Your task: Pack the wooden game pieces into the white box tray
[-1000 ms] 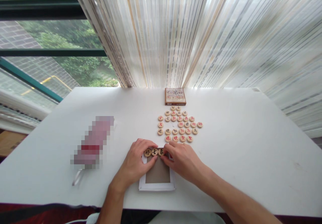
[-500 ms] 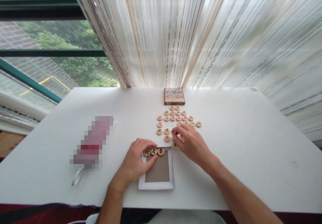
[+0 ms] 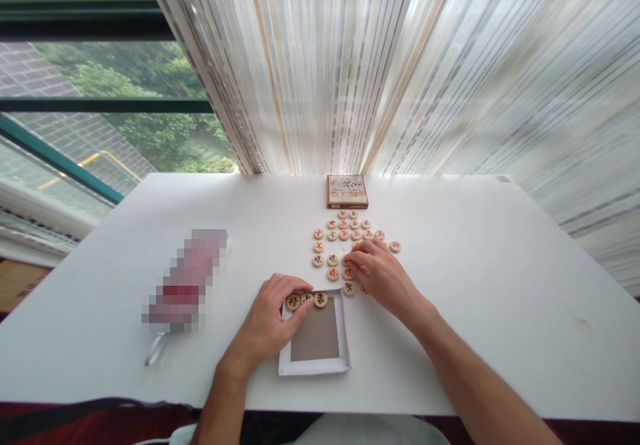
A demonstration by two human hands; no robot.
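My left hand (image 3: 273, 315) curls over the far left corner of a shallow white box tray (image 3: 314, 368). Its fingers reach along the far rim and its thumb presses against a black-lettered xiangqi piece. That piece is the middle one of three in a row inside; an outer piece (image 3: 321, 300) lies to its right. My right hand (image 3: 383, 273) is over the loose pieces beyond the tray, thumb and fingertips pinched on a xiangqi piece (image 3: 345, 260), mostly covered. Close by lie a red-lettered piece (image 3: 333, 274) and a black-lettered one (image 3: 349, 288). My right hand hides several others.
A Chinese chess box (image 3: 347, 192) stands at the table's back, behind several rows of red and black pieces. A pixelated pinkish item (image 3: 185, 278) with a strap lies on the left. Striped curtains (image 3: 320, 65) hang behind the white table (image 3: 500, 285).
My right hand has shifted slightly to the right over the pieces, uncovering a red-lettered one. My left thumb has moved up onto the middle piece in the tray.
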